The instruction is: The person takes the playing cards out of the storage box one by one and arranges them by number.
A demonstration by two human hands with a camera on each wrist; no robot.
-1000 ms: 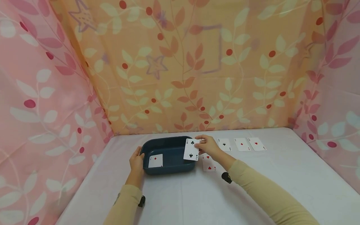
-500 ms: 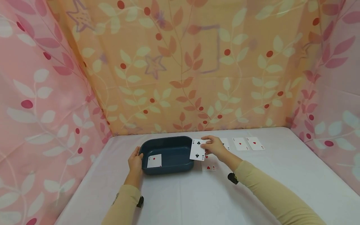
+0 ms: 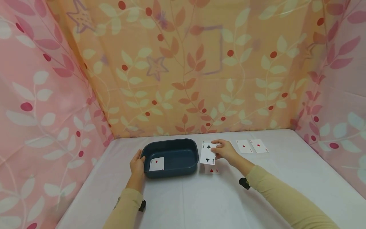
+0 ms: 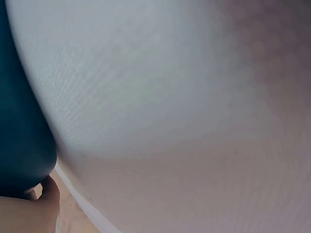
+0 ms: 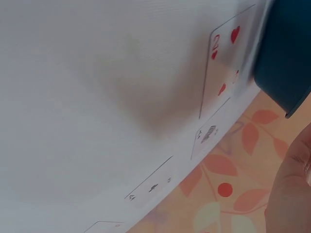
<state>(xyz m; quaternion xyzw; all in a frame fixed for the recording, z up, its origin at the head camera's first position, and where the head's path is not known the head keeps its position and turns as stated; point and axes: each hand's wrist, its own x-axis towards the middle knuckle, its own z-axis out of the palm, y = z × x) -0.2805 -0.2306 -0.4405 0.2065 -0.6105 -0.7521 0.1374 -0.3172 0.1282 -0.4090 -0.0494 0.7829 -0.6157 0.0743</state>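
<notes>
My left hand (image 3: 137, 163) grips the left end of a dark blue rectangular tray (image 3: 171, 173), its thumb over the rim. Inside the tray, at the left, lies a diamond card (image 3: 157, 163), its lower edge cut off by the front wall. My right hand (image 3: 227, 152) pinches the right edge of a two of clubs (image 3: 207, 153), held face up just right of the tray. Under it lies a two of hearts (image 5: 226, 60), partly covered in the head view. The right wrist view shows the tray's end wall (image 5: 286, 53) beside that card.
Behind the held card, an ace of spades (image 5: 208, 135) and an ace of clubs (image 5: 153, 187) lie on the white tabletop (image 3: 183, 203). Farther right are an ace of diamonds (image 3: 244, 146) and an ace of hearts (image 3: 258, 145). Patterned curtains (image 3: 183, 79) enclose the back and sides.
My right hand has moved right with the two of clubs, from over the tray's right end to above the two of hearts. My left hand keeps its grip on the tray.
</notes>
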